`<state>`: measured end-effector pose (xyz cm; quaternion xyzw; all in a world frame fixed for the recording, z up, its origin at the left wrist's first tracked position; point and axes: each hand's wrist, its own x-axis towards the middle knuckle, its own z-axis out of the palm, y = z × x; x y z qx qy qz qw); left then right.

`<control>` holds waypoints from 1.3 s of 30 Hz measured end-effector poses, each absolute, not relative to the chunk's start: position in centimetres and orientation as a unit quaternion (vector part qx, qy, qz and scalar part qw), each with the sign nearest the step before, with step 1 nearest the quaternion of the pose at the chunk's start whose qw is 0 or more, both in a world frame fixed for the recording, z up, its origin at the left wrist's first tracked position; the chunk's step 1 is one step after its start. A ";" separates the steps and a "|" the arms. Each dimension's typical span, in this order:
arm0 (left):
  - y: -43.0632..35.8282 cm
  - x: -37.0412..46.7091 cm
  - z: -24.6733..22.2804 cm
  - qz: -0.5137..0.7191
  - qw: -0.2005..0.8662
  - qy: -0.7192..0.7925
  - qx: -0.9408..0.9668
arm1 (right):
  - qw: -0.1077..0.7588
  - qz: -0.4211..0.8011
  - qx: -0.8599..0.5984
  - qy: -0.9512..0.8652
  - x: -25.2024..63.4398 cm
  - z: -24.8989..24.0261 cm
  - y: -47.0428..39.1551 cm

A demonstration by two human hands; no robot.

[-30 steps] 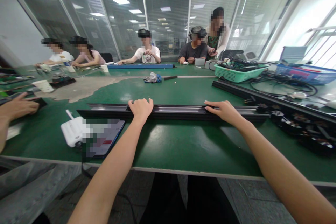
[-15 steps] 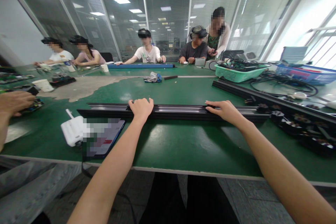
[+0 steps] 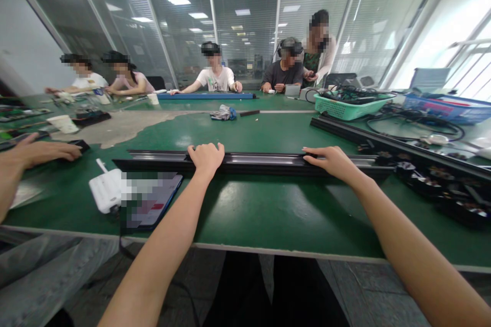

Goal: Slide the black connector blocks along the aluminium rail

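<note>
A long black rail (image 3: 261, 162) with a shiny inner channel lies crosswise in front of me on the green table (image 3: 264, 214). My left hand (image 3: 207, 158) is closed over it left of its middle, fingers curled across the far edge and partly hidden. Farther right, my right hand (image 3: 326, 158) grips the same rail, its thumb side along the top and its other fingertips out of sight. Left of my left forearm lie a phone (image 3: 163, 204) and a white plug-like device (image 3: 106, 191) with a short antenna.
At the far left a co-worker's hand (image 3: 46, 153) rests on a small dark box (image 3: 79, 149). Another black rail (image 3: 345, 130), black trays of small parts (image 3: 422, 181) and a green basket (image 3: 349, 107) of cables stand right. A crumpled cloth (image 3: 223, 113) lies beyond my rail.
My right hand has slid very slightly right along the rail; my left hand stays put. At the far left, the co-worker's hand has moved right and down, onto the dark box.
</note>
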<state>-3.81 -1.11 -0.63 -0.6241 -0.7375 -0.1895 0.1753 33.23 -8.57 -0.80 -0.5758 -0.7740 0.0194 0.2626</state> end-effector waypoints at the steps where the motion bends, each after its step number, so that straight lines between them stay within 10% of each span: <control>1: -1.1 -3.8 -0.6 -0.189 0.175 -0.738 -0.624 | 0.261 0.020 -0.576 -0.774 33.2 -0.8 -8.6; 39: -1.0 -3.9 -0.7 -0.183 0.167 -0.741 -0.624 | 0.258 0.028 -0.590 -0.764 34.6 -0.6 -8.7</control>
